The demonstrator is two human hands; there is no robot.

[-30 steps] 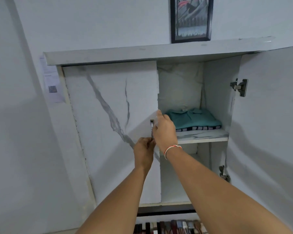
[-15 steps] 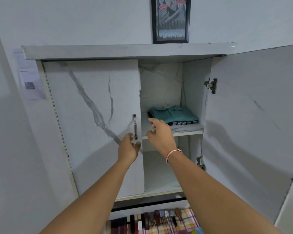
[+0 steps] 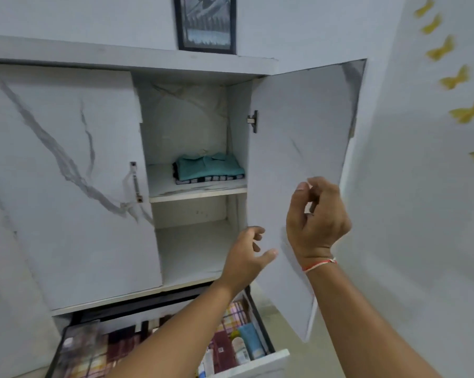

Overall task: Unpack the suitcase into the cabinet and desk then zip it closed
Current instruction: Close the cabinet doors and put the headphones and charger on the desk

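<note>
Both hands moved right to the ajar upright cabinet door [image 3: 298, 165].

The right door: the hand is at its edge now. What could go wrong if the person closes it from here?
1. The right hand curls at the free edge of the right door; fingers may get pinched against the left door.
2. The drawer below stands pulled out; the person's body may bump it.
</note>
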